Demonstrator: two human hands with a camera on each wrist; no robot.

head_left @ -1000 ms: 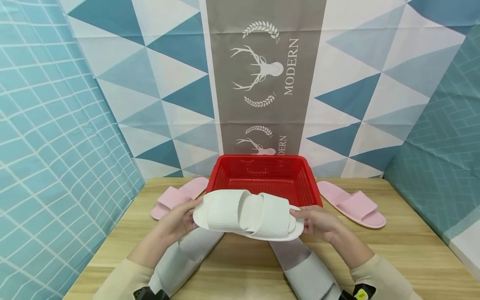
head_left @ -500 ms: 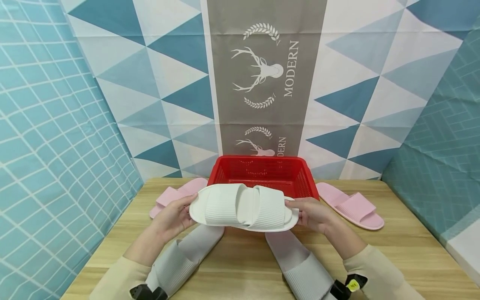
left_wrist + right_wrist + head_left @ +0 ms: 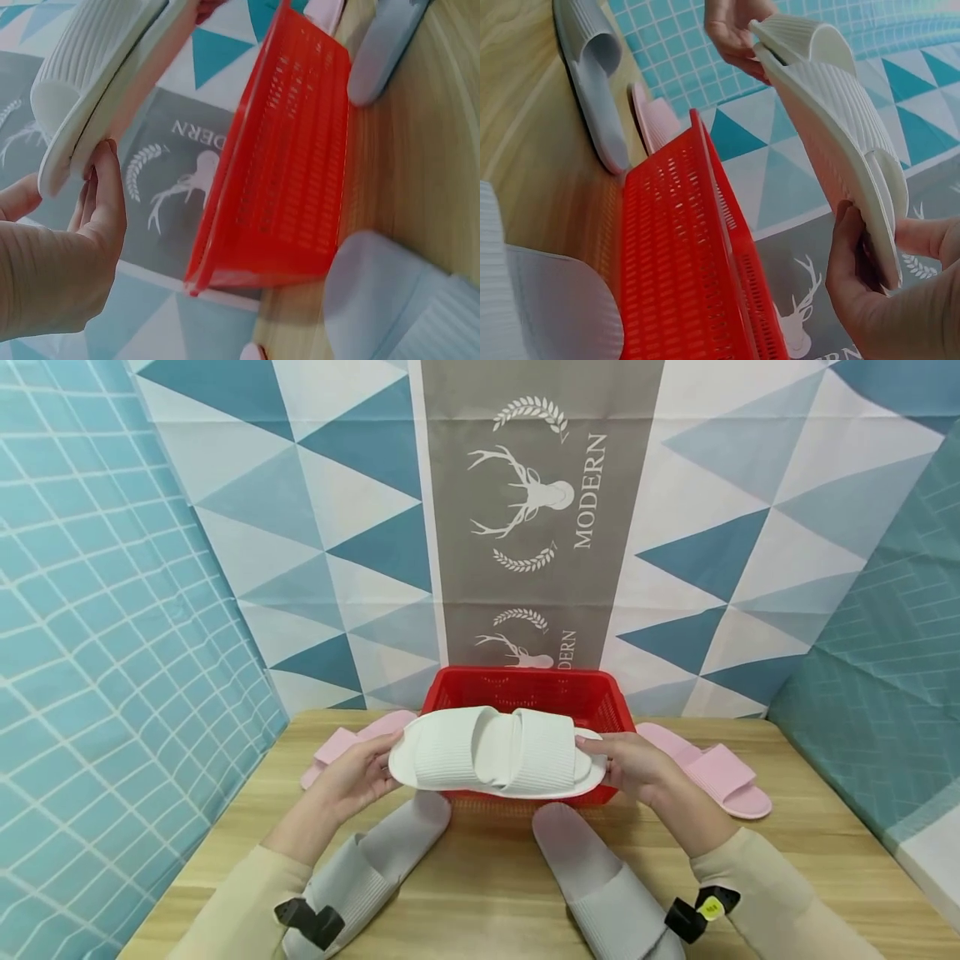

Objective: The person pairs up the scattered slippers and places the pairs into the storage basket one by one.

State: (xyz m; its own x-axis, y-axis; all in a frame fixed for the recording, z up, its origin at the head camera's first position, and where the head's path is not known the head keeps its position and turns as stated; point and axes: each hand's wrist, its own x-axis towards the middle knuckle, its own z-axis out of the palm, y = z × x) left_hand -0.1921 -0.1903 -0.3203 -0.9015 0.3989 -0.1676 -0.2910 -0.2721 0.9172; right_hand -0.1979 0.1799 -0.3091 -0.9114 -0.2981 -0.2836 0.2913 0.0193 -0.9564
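Note:
A pair of white slide slippers (image 3: 450,752), fitted together with their straps side by side, is held level in the air before the red basket (image 3: 447,681). My left hand (image 3: 362,781) pinches the left end, thumb above and fingers beneath. At the opposite end my right hand (image 3: 637,766) grips the same way, as the right wrist view also shows with the slippers (image 3: 825,112) seen edge-on. In the head view they overlap the basket's front wall and part of its opening.
Two grey slippers (image 3: 397,847) (image 3: 600,885) lie on the wooden table (image 3: 480,893), angled toward the basket below my forearms. Pink slippers (image 3: 348,747) (image 3: 708,768) lie left and right of it. Patterned cloth walls (image 3: 360,527) stand behind and at the sides.
Both hands have raised the white slippers and moved them forward, so they now cover more of the basket and uncover the grey slippers' toe ends. Both grips stay the same.

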